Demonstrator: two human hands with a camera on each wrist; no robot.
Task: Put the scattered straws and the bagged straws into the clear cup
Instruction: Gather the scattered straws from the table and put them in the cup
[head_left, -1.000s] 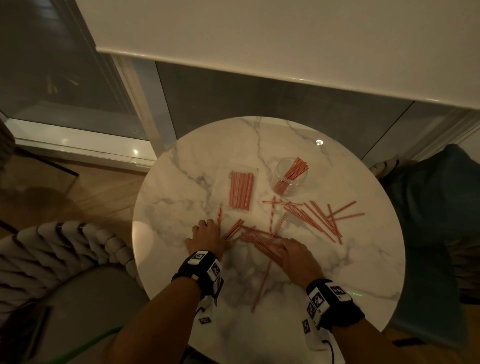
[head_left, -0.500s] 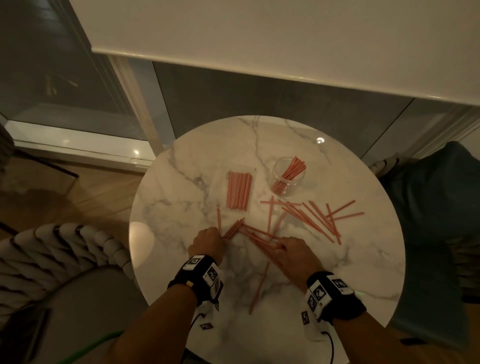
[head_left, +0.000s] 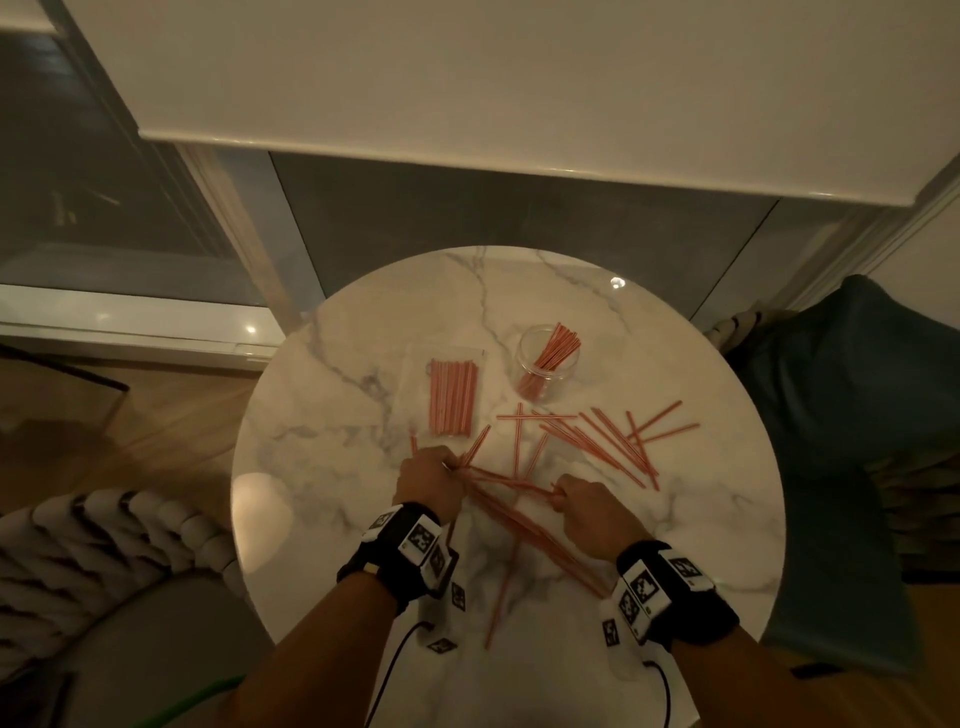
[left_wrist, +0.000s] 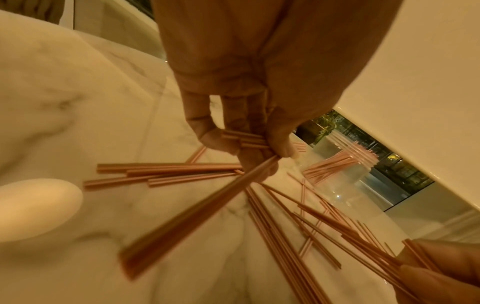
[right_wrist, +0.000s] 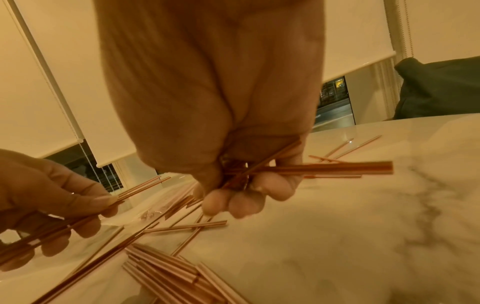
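Note:
Thin orange-red straws (head_left: 597, 441) lie scattered across the round marble table (head_left: 322, 447). The clear cup (head_left: 543, 371) stands at the back with several straws leaning in it. A clear bag of straws (head_left: 452, 397) lies flat to its left. My left hand (head_left: 431, 480) grips a bunch of straws (left_wrist: 249, 142), its fingers (left_wrist: 202, 131) curled round them. My right hand (head_left: 592, 509) also grips a bunch of straws (right_wrist: 324, 166) in curled fingers (right_wrist: 241, 201). Both hands sit near the table's front middle, a long bundle of straws (head_left: 524, 525) slanting between them.
A dark blue cushioned seat (head_left: 841, 415) stands right of the table and a chair with a braided white rim (head_left: 109, 561) at the left. A window frame (head_left: 244, 249) with a lowered blind (head_left: 467, 88) lies behind. One long straw (head_left: 501, 592) lies near the front edge.
Both hands have gone from lying flat on the straws to curling round bunches and lifting them a little. The left hand has moved up toward the bag.

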